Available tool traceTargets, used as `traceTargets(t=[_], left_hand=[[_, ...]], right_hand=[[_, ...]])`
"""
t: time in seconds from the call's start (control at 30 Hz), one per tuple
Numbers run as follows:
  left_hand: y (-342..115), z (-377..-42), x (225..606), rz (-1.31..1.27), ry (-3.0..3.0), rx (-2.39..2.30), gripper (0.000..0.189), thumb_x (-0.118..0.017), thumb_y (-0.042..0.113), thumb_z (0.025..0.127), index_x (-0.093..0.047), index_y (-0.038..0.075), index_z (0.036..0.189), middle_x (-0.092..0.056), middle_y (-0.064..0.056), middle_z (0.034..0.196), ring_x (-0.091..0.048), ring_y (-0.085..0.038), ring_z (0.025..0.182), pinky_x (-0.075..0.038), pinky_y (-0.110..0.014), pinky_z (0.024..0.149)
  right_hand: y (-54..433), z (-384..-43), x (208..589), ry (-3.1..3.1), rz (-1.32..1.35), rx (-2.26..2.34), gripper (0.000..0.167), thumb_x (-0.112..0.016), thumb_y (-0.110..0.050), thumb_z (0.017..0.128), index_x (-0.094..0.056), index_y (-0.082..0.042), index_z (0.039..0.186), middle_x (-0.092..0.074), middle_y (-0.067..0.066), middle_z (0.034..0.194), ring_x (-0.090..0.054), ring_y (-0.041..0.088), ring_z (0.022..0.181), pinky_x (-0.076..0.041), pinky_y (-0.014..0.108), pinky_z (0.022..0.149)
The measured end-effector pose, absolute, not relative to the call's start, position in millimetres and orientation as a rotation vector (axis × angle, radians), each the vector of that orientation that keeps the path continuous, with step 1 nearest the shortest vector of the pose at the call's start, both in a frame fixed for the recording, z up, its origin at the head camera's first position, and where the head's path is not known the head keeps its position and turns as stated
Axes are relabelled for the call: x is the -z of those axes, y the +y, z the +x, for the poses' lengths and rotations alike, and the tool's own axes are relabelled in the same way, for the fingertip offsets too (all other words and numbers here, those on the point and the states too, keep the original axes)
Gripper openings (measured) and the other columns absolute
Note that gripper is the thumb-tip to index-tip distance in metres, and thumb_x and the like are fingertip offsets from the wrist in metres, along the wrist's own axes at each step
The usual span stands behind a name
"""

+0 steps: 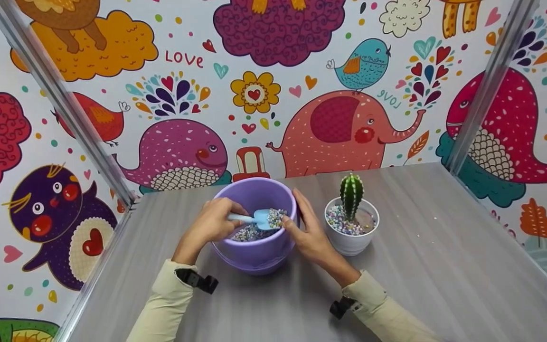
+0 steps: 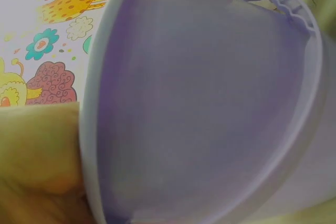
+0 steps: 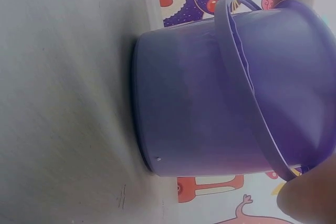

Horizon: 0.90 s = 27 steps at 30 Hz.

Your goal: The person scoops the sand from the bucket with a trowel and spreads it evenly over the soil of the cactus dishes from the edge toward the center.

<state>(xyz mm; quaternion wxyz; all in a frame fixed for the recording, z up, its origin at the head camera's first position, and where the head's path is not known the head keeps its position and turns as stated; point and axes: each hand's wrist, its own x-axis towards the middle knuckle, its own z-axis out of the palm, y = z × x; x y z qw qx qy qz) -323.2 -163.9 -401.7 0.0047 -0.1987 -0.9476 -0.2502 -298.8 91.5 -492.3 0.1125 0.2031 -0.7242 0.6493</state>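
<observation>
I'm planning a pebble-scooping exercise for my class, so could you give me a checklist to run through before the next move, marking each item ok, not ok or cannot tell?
1. Left grip on the blue scoop: ok, it holds the handle.
2. Scoop loaded: ok, pebbles lie on its blade.
3. Purple bucket held: ok, right grip at its rim.
4. White pot with cactus upright: ok.
5. Straight way from scoop to pot clear: not ok, the right grip is between.
6. Pebble depth in bucket: cannot tell.
</observation>
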Motion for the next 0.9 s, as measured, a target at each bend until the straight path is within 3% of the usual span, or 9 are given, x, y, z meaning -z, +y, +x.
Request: traceTargets(t=[0.2,0.43,0.7,0.9], left_hand=[[-169,-321,399,-0.615,-2.94,0.865,0.017,-0.082,0.006,0.093,-0.087,0.014,0.107,-0.084,-0.003,0.106,-0.07,-0.029,0.108,-0.052,-0.053,0.1],[-175,-317,401,-0.65,-2.891,0.825,0.021,-0.083,0.008,0.093,-0.086,0.016,0.112,-0.082,-0.004,0.11,-0.061,-0.028,0.111,-0.042,-0.054,0.105],[-180,-314,402,-0.65,-2.822,0.808,0.022,-0.084,0.007,0.092,-0.086,0.014,0.112,-0.081,-0.005,0.106,-0.061,-0.024,0.1,-0.047,-0.046,0.092],[-181,-312,404,-0.603,-2.814,0.82,0.023,-0.082,0.007,0.094,-0.085,0.013,0.116,-0.08,-0.006,0.11,-0.059,-0.024,0.102,-0.048,-0.045,0.091]], right_hand=[[91,-299,492,-2.131,0.591,-1.911,0.081,-0.068,-0.018,0.106,-0.024,-0.01,0.173,-0.021,0.019,0.18,-0.018,0.037,0.168,-0.017,0.055,0.135],[93,-298,493,-2.124,0.593,-1.93,0.08,-0.067,-0.02,0.107,-0.024,-0.012,0.173,-0.02,0.017,0.18,-0.018,0.036,0.169,-0.017,0.056,0.135],[94,-297,495,-2.122,0.611,-1.909,0.078,-0.067,-0.02,0.107,-0.025,-0.011,0.173,-0.02,0.017,0.18,-0.018,0.037,0.168,-0.018,0.054,0.134],[96,-297,497,-2.128,0.625,-1.863,0.077,-0.068,-0.02,0.107,-0.028,-0.008,0.171,-0.022,0.022,0.179,-0.023,0.038,0.167,-0.021,0.053,0.134]])
